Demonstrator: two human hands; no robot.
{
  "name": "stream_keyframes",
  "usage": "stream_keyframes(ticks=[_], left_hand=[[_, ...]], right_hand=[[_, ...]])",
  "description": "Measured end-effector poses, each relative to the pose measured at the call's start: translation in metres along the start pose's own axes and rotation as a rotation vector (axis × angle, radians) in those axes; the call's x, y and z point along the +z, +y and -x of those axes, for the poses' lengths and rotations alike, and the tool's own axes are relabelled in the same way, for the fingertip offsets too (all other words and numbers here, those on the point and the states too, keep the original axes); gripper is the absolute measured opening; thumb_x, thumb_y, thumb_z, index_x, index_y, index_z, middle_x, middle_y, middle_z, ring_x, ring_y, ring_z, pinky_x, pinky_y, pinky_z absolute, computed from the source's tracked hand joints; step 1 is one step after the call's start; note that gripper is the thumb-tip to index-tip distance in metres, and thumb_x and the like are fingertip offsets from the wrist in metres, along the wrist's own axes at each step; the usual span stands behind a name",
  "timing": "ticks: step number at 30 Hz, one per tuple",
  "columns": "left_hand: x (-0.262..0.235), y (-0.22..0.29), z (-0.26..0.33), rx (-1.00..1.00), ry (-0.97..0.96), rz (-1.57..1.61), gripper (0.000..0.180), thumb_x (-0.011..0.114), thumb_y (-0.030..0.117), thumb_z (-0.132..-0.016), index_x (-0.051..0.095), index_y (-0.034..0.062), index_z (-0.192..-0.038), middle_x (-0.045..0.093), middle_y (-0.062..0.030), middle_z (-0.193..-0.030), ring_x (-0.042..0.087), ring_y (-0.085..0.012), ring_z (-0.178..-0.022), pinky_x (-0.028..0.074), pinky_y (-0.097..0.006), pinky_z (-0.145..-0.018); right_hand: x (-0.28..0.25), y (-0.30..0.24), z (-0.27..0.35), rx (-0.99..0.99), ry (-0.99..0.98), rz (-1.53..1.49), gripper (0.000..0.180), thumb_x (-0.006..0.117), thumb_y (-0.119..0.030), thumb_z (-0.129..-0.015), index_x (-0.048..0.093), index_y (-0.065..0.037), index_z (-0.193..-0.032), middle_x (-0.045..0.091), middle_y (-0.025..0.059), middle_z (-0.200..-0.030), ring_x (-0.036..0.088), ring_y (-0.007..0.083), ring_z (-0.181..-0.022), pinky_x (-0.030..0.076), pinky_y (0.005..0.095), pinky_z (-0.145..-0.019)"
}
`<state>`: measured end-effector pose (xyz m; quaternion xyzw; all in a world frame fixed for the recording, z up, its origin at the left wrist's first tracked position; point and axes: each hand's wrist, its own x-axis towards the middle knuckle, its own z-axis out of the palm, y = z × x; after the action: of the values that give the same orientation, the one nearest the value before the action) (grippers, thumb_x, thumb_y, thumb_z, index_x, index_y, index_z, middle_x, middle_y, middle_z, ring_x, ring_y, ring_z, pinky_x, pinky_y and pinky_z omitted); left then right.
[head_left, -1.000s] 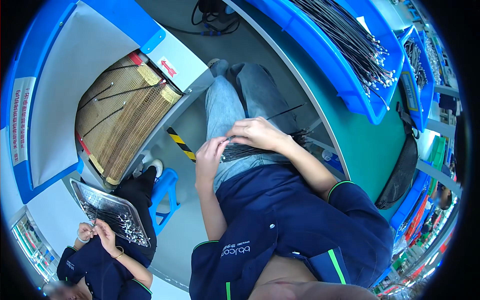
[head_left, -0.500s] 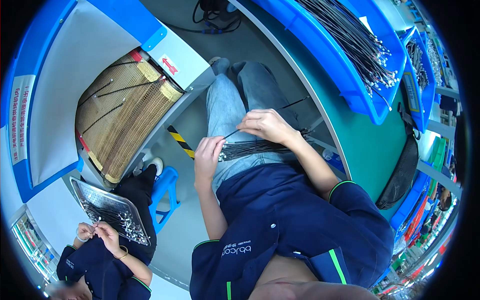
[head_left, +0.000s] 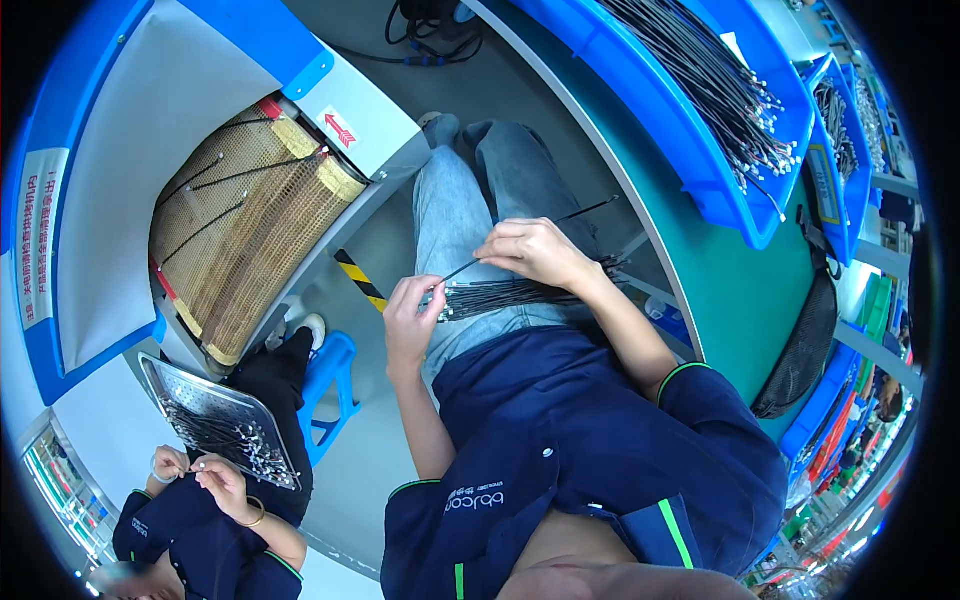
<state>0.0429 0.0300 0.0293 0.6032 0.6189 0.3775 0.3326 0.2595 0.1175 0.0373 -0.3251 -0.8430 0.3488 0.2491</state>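
Note:
A single thin black cable (head_left: 461, 270) runs between my two hands above my lap. My left hand (head_left: 410, 318) pinches its left end between thumb and fingers. Further along, my right hand (head_left: 537, 250) grips the same cable, and its free end sticks out past the knuckles to the right. A bundle of black cables (head_left: 515, 298) with small pale connectors at the left end lies across my thighs, just under both hands. My right hand and forearm cover part of it.
At left, a machine with a brown mesh conveyor belt (head_left: 245, 235) carries several black cables. A co-worker at lower left handles something small over a metal tray (head_left: 168, 372) of cables, near a blue stool (head_left: 335, 380). A blue bin (head_left: 690, 188) full of cables stands on the green table (head_left: 745, 300) at right.
My left hand has shifted slightly left, its thumb and fingers a little more spread around the cable end. On the belt, the cables have crept slightly left. The co-worker's hands have moved a little.

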Motion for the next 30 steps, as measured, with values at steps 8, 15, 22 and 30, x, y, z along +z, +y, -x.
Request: stream_keyframes(ticks=[8, 15, 22, 30], left_hand=[[0.001, 0.003, -0.004, 0.096, -0.002, -0.057, 0.012, 0.066, -0.001, -0.076, 0.065, 0.0005, -0.088, 0.065, -0.0103, -0.085, 0.062, -0.0252, -0.078, 0.049, -0.034, -0.07], [-0.007, -0.005, -0.006, 0.123, -0.06, -0.136, 0.01, 0.067, 0.0, -0.076, 0.064, 0.0, -0.085, 0.065, -0.0103, -0.086, 0.061, -0.0262, -0.081, 0.049, -0.035, -0.071], [-0.007, -0.011, -0.012, 0.108, -0.039, -0.14, 0.008, 0.066, 0.001, -0.08, 0.064, -0.0004, -0.087, 0.064, -0.0111, -0.085, 0.061, -0.0239, -0.077, 0.048, -0.033, -0.071], [0.017, -0.034, -0.009, -0.361, 0.094, 0.383, 0.023, 0.065, 0.005, -0.085, 0.059, -0.0007, -0.107, 0.067, -0.0101, -0.094, 0.064, -0.0166, -0.088, 0.051, -0.028, -0.078]], right_hand=[[0.0, -0.003, -0.001, 0.035, -0.037, -0.065, 0.013, 0.067, -0.013, -0.08, 0.069, -0.007, -0.091, 0.064, 0.0057, -0.083, 0.063, 0.0239, -0.076, 0.051, 0.034, -0.067], [-0.005, 0.002, 0.001, 0.107, -0.08, -0.038, 0.014, 0.068, -0.011, -0.08, 0.069, -0.005, -0.093, 0.064, 0.0072, -0.087, 0.064, 0.0236, -0.078, 0.052, 0.0336, -0.071], [-0.028, 0.009, 0.008, 0.211, -0.038, -0.047, 0.015, 0.069, -0.01, -0.078, 0.069, -0.005, -0.093, 0.061, 0.0088, -0.086, 0.064, 0.0245, -0.076, 0.052, 0.0348, -0.07], [-0.026, 0.01, 0.008, 0.207, 0.041, -0.01, 0.013, 0.07, -0.008, -0.077, 0.066, -0.003, -0.088, 0.062, 0.0095, -0.082, 0.064, 0.025, -0.075, 0.052, 0.0337, -0.066]])
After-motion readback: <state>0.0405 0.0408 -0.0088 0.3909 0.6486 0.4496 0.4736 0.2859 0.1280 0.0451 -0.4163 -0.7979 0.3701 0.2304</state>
